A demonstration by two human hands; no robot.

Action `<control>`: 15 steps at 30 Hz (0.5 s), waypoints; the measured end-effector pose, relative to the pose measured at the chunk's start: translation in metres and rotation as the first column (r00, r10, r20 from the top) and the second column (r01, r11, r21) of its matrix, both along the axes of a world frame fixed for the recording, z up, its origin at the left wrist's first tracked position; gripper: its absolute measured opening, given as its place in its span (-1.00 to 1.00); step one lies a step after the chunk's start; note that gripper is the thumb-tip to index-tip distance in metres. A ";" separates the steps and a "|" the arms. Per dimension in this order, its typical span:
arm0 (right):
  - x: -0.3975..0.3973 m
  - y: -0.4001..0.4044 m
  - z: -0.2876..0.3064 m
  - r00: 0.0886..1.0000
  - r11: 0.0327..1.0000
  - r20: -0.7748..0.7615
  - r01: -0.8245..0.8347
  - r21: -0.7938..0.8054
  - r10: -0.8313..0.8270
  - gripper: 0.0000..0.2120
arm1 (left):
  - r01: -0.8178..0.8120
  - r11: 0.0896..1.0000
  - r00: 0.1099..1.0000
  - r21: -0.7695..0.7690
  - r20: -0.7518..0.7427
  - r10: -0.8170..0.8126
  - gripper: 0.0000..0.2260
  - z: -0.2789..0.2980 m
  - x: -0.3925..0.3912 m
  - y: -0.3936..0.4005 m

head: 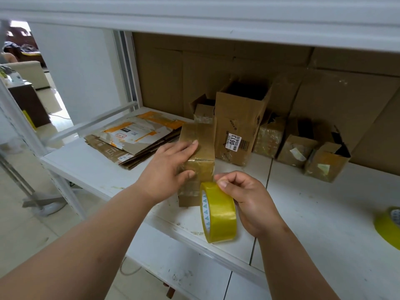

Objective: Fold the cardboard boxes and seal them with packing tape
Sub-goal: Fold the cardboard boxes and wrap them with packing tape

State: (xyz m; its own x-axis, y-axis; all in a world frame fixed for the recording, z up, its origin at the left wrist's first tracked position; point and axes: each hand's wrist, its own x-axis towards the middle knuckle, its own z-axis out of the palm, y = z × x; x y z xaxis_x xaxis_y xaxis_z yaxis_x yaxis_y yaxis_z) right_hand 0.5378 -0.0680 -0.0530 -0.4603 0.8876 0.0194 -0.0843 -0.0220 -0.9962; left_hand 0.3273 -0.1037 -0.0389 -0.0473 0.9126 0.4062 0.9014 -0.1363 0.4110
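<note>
So at this point the small cardboard box (198,146) sat on the white bench (313,224), right at the front edge, already wrapped in a fair bit of tape. The left hand (171,167) lay flat over its near corner, fingers straight and pressing it down, thumb on the front face. The right hand (246,202) had its fingers curled round the yellow tape roll (218,213), thumb and forefinger pinching at the top of the roll, just beside the box's lower right corner.

What I'd worry about: the roll hung past the bench edge, so a slipped grip would probably send it to the floor. Also the tape looked glossy and thin, so the free end could fold on itself or tear crooked if pulled at an angle. And with only a flat palm on it, the box might skid when the tape gets tugged.

Hard to tell: whether a strip actually ran from roll to box, since the clear tape vanished against the cardboard. The box's far side was hidden. A second tape roll (388,226) was cut off at the right edge. Behind stood a taller open box with a barcode label (238,124), and flattened cardboard (134,139) lay stacked to the left.
</note>
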 end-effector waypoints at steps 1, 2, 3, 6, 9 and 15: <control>0.000 0.000 0.000 1.000 1.000 -0.015 -0.004 -0.008 0.004 -0.77 | 0.020 0.995 0.994 -0.093 0.111 -0.010 -0.33 0.003 -0.002 -0.001; 0.001 0.001 0.000 0.999 1.000 -0.030 -0.010 -0.017 0.009 -0.77 | 0.057 0.983 0.965 -0.176 0.263 -0.009 -0.33 0.008 -0.004 -0.003; 0.001 0.000 0.001 0.999 1.000 -0.046 -0.018 -0.025 0.017 -0.77 | 0.093 0.971 0.917 -0.220 0.400 0.002 -0.33 0.014 -0.005 -0.006; 0.001 0.001 0.003 0.997 0.998 -0.070 -0.043 -0.038 0.040 -0.81 | -0.007 0.996 0.913 -0.093 0.406 0.044 -0.46 0.025 0.001 -0.016; 0.001 0.000 0.005 0.994 0.998 -0.088 -0.062 -0.022 0.060 -0.97 | -0.089 0.975 0.973 0.205 0.228 0.041 -0.75 0.030 0.019 -0.028; 0.003 -0.003 0.003 0.980 0.996 -0.177 -0.091 -0.026 0.085 -0.91 | 0.064 0.992 0.922 -0.113 0.387 -0.015 -0.90 0.023 0.056 -0.036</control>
State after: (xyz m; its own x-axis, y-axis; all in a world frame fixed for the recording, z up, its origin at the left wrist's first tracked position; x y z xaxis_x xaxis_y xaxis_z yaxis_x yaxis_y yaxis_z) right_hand 0.5406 -0.0711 -0.0504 -0.5286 0.8454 0.0773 -0.2544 -0.0709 -0.9645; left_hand 0.3835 -0.1397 -0.0156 -0.1405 0.9580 0.2500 0.6649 -0.0958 0.7408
